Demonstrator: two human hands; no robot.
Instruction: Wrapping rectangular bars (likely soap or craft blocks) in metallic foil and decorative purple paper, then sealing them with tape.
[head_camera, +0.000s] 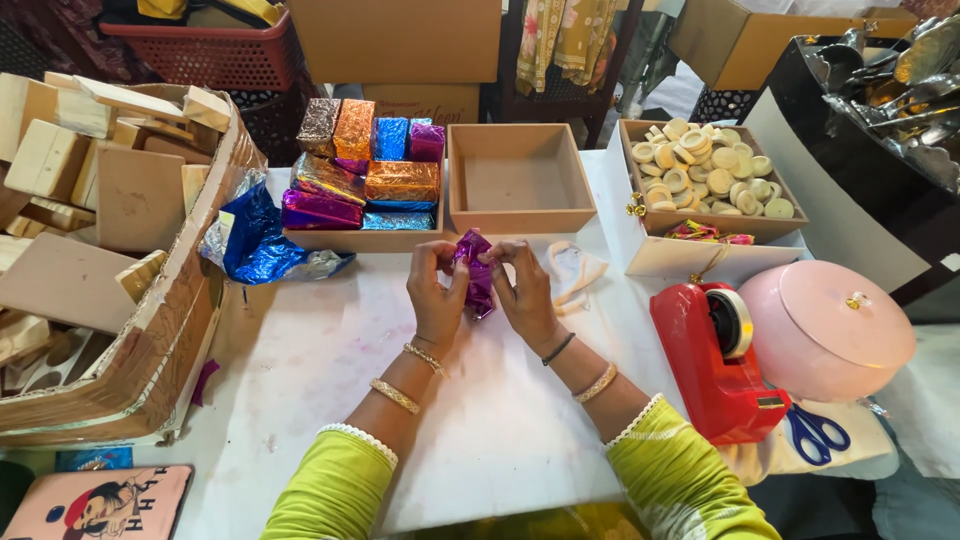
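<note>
2 hands, left and right, clamped on purple foil block above counter. I judge foil may tear if fingertips pinch too hard.

- White table under even, soft light.
- Cardboard cartons stacked behind it.
- Red plastic crate at rear left.
- Patterned cloth hanging behind.

Bright, even daylight, soft shadows (slight wide-angle bending at edges), sharp focus throughout.
</note>
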